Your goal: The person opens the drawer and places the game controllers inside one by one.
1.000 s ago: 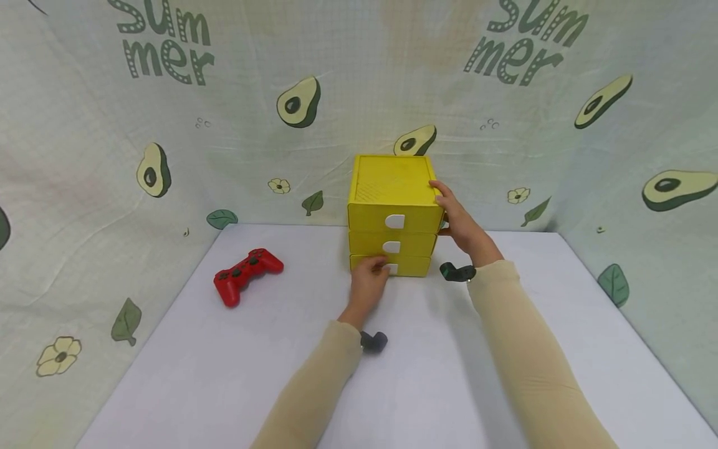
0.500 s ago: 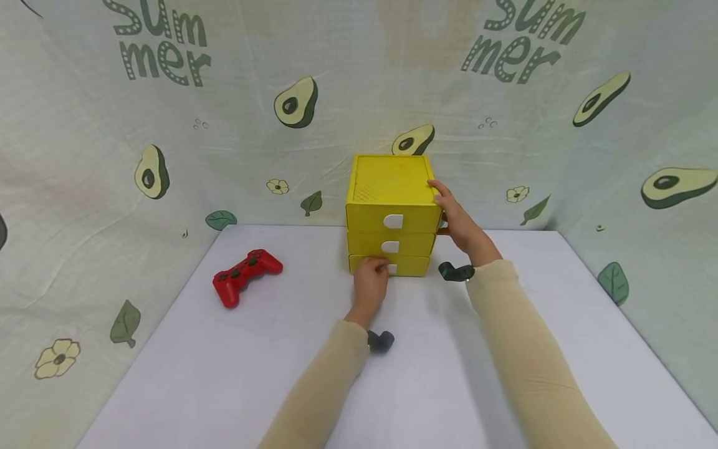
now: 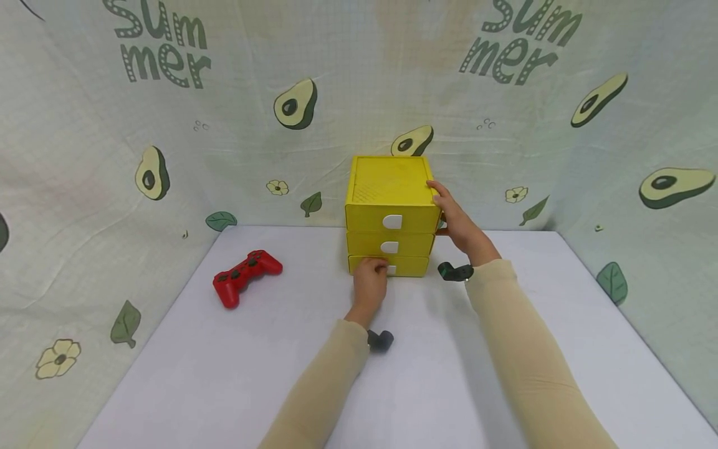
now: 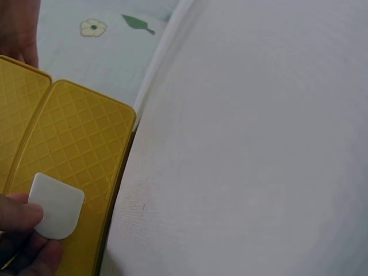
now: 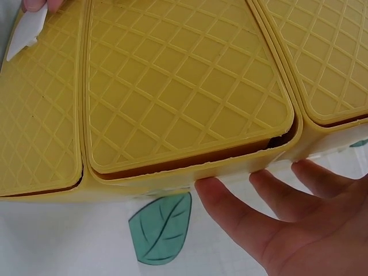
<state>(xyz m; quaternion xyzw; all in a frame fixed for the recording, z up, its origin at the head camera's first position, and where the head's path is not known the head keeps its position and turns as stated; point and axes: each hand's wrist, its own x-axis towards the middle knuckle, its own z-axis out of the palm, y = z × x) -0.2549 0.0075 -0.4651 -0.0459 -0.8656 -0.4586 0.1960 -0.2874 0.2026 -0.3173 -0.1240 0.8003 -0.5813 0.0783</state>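
Note:
A yellow three-drawer box (image 3: 392,178) stands at the back of the table, each drawer front carrying a white tab handle. All three drawers sit in the box. My left hand (image 3: 369,288) is at the bottom drawer (image 3: 415,267); in the left wrist view its thumb and fingers pinch that drawer's white handle (image 4: 57,207). With fingers spread, my right hand (image 3: 462,224) rests against the box's right side, a fingertip at the top edge. The right wrist view shows those extended fingers (image 5: 230,215) along the side wall.
A red game controller (image 3: 247,275) lies on the white table (image 3: 252,374), left of the box. Behind and beside the table hangs a pale cloth (image 3: 235,131) printed with avocados and leaves. A dark wrist camera is on each arm.
My left wrist has shifted slightly right and its fingers have closed in on the bottom handle. The right hand stays in place on the box, and the drawers look unmoved.

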